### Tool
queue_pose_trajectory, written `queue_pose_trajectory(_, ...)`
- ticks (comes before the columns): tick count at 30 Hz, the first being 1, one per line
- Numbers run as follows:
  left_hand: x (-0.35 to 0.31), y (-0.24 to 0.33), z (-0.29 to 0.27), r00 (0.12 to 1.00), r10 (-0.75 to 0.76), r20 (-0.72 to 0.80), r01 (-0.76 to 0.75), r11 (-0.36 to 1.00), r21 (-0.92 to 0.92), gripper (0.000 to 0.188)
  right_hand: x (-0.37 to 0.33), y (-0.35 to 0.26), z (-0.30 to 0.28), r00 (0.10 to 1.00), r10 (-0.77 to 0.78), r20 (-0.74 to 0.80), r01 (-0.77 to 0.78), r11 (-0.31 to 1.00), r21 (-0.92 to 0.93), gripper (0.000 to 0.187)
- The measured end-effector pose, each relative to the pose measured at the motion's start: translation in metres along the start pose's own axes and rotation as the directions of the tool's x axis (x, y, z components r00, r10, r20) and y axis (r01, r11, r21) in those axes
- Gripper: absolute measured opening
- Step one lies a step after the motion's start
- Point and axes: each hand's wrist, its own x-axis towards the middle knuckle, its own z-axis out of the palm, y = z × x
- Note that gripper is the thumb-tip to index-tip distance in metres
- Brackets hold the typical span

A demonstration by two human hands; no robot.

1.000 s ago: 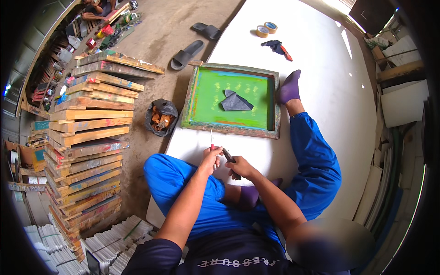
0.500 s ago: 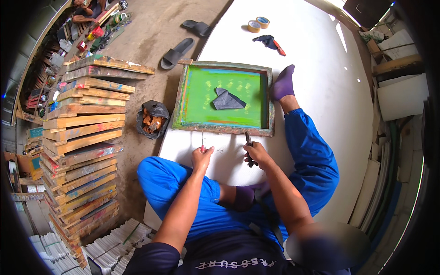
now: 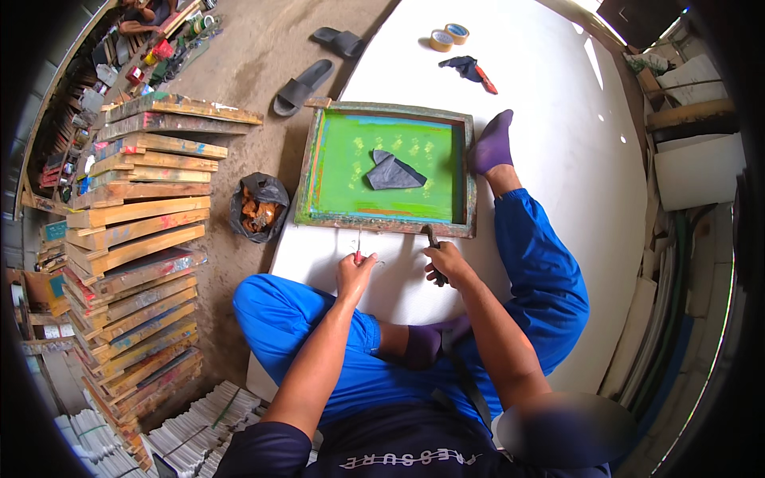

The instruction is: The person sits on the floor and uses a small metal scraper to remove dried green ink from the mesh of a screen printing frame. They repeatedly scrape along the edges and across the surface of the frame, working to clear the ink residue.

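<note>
A printing screen frame (image 3: 382, 226) of worn, paint-stained wood lies on the white surface before me, its mesh (image 3: 343, 171) green with pale yellow flower marks. On the mesh rests a folded dark grey cloth (image 3: 396, 174). My left hand (image 3: 352, 277) is closed round a red-handled screwdriver (image 3: 358, 257), its thin shaft pointing at the frame's near rail. Closed too, my right hand (image 3: 449, 264) grips a dark tool (image 3: 431, 236) that looks like pliers, its head up against the same rail. Fingers hide much of both tools.
Wooden frames (image 3: 151, 215) stand in a tall stack at left. Nearby are a black bag (image 3: 260, 209) of brown scraps and slippers (image 3: 303, 88). Tape rolls (image 3: 449, 37) and a dark cloth with an orange-red piece (image 3: 470, 73) lie beyond the screen. Another person (image 3: 147, 16) sits far left.
My left hand with the screwdriver has shifted slightly right, toward the right hand. The right hand has moved slightly up and left. The view has shifted a little.
</note>
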Motion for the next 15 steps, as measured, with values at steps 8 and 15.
queue_pose_trajectory(8,-0.004,0.006,0.003,0.999,0.038,0.032,-0.038,0.999,0.002,0.042,-0.015,-0.013,0.016,0.984,-0.019,-0.175,-0.012,0.985,-0.174,0.034)
queue_pose_trajectory(15,-0.009,0.020,0.003,0.998,0.035,0.053,-0.035,0.999,-0.001,0.041,-0.013,-0.002,0.027,0.958,-0.032,-0.286,-0.015,0.987,-0.161,0.035)
